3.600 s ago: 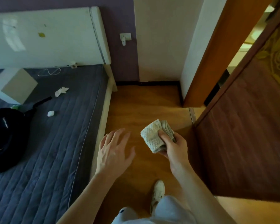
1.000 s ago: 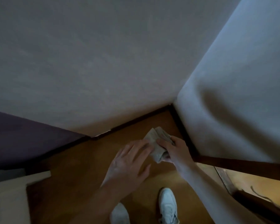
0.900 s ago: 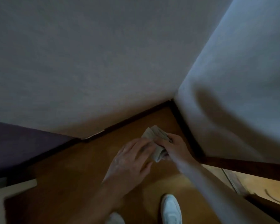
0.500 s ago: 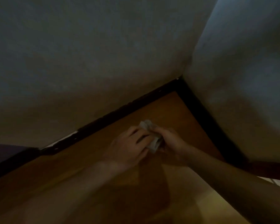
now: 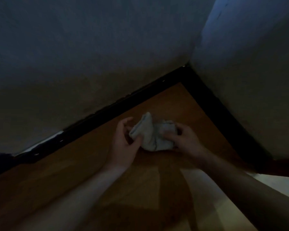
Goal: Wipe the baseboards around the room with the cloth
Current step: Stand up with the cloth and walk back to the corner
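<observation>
A pale folded cloth (image 5: 151, 134) is held low over the wooden floor, close to a room corner. My left hand (image 5: 123, 142) pinches its left end between thumb and fingers. My right hand (image 5: 184, 139) grips its right end with curled fingers. A dark baseboard (image 5: 117, 107) runs along the foot of the pale wall from lower left up to the corner, and a second stretch of baseboard (image 5: 223, 114) runs from the corner down to the right. The cloth is a short way in front of the baseboard and does not touch it.
Pale walls (image 5: 90, 55) meet at the corner at upper right. The orange wooden floor (image 5: 90, 172) spreads below my arms. A white chipped patch (image 5: 53, 136) shows on top of the left baseboard. A bright strip of floor (image 5: 277, 182) lies at the right edge.
I have dropped closer to the corner and the view has darkened. My left hand has moved from lying over the cloth to pinching its left end, and the cloth is spread wider between both hands.
</observation>
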`<state>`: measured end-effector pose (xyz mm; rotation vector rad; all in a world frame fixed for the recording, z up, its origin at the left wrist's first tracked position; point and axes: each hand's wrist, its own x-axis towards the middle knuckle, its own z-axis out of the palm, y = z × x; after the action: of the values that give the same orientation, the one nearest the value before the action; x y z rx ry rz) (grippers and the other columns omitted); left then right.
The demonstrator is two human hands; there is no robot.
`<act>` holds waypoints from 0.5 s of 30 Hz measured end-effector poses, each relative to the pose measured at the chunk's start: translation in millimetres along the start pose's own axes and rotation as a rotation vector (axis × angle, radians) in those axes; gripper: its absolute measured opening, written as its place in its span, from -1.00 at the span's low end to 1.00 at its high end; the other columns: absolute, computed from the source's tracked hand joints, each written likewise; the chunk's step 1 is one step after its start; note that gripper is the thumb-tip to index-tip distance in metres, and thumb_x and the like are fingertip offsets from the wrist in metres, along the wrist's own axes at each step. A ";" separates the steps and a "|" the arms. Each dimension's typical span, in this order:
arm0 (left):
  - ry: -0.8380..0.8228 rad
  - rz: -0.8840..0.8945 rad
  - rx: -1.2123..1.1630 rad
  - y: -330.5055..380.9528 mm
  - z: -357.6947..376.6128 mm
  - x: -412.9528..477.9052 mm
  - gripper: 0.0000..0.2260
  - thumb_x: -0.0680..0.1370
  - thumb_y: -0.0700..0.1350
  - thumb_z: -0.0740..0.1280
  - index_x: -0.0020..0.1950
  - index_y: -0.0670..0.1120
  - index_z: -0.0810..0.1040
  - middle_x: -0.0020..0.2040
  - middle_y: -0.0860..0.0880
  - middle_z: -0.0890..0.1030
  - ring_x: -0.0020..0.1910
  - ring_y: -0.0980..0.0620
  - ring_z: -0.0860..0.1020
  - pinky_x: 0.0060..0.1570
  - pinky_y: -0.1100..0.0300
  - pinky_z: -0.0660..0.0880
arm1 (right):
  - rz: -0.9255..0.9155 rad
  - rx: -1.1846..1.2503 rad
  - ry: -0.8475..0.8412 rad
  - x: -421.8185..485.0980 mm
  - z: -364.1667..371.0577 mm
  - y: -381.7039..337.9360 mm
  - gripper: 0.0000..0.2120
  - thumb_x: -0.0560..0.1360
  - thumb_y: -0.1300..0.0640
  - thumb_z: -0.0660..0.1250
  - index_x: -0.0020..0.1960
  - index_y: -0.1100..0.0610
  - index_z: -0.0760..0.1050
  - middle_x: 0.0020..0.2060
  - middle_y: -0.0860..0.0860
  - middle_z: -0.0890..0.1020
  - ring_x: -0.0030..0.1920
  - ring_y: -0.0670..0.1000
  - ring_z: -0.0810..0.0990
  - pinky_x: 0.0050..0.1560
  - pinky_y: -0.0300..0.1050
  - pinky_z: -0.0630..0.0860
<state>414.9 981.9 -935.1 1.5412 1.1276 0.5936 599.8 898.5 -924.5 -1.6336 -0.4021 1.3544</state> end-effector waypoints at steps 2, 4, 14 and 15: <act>0.023 -0.072 -0.034 -6.7 -0.5 3.3 -0.58 0.54 -0.16 0.44 0.29 0.14 0.38 -0.07 0.02 0.56 -0.11 0.15 0.57 -0.13 0.33 0.50 | -0.107 -0.172 0.024 3.7 -8.0 3.1 -0.74 0.48 0.28 0.45 0.16 0.16 0.57 0.05 0.09 0.69 0.01 -0.03 0.69 -0.10 -0.25 0.63; 0.040 -0.095 0.037 -13.1 -3.2 6.7 -0.62 0.55 -0.07 0.43 0.29 0.11 0.37 -0.10 0.03 0.56 -0.16 0.21 0.55 -0.22 0.42 0.45 | -0.161 -0.269 0.041 9.6 -15.1 5.2 -0.67 0.49 0.32 0.44 0.24 0.24 0.53 0.12 0.13 0.65 0.10 0.01 0.65 0.04 -0.19 0.62; -0.188 0.381 0.906 -16.6 -13.9 20.2 -0.33 0.54 -0.09 0.43 0.60 0.11 0.23 0.46 -0.15 0.33 0.39 -0.18 0.33 0.20 -0.13 0.42 | -0.623 -1.130 0.307 30.0 -30.1 22.6 -0.61 0.41 -0.02 0.50 0.20 0.05 0.56 -0.03 -0.06 0.42 -0.02 -0.06 0.38 -0.13 -0.19 0.29; -0.231 0.423 0.923 -13.8 -14.0 22.5 -0.35 0.53 -0.11 0.43 0.58 0.08 0.28 0.45 -0.12 0.37 0.38 -0.17 0.36 0.18 -0.11 0.42 | -0.663 -1.189 0.309 30.0 -30.6 22.8 -0.64 0.41 -0.02 0.50 0.16 0.05 0.57 -0.04 -0.03 0.43 -0.03 -0.03 0.37 -0.13 -0.17 0.26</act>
<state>408.0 1007.9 -948.2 2.6048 0.9333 0.1273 630.3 895.5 -962.2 -2.2435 -1.5895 0.2668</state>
